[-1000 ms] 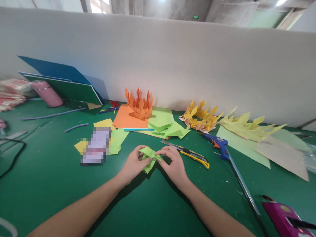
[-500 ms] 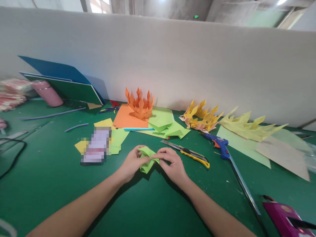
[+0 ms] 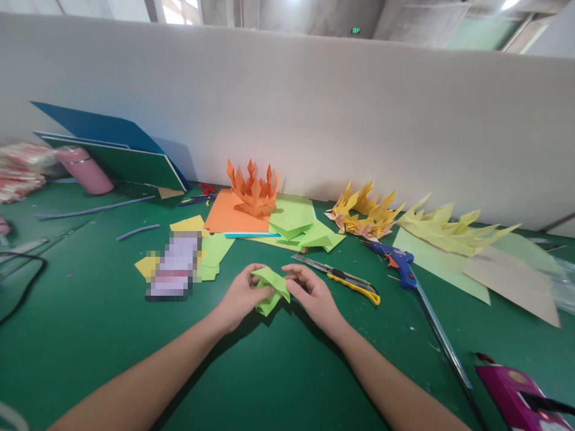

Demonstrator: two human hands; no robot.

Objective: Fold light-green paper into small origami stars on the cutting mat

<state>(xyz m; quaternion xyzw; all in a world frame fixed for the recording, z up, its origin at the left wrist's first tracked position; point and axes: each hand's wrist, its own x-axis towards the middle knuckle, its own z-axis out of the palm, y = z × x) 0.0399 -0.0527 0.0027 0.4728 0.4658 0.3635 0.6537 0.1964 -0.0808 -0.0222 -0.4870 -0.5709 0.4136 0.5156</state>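
Observation:
A piece of folded light green paper [image 3: 273, 280] is gripped in my left hand [image 3: 244, 299], whose thumb presses on the folds while its fingers curl behind. On the paper's right side, my right hand [image 3: 313, 293] has its thumb and fingers apart, with the thumb tip at or very near the paper's corner; whether it touches is unclear. The nearest thing to my right hand is a yellow utility knife [image 3: 354, 284], lying just beyond it with its blade out. Loose light green sheets [image 3: 216, 254] lie beyond my left hand.
An orange paper crown [image 3: 254, 194] stands on coloured sheets at the back. Yellow [image 3: 366, 215] and pale green paper crowns [image 3: 451, 230] are further right. A blue glue gun [image 3: 404, 263] lies right, a phone [image 3: 175, 263] left. A pink bottle [image 3: 85, 170] leans against boards.
My right thumb and fingers have parted from their pinch on the green paper, and the upper flap now spreads further right. My left hand keeps its hold.

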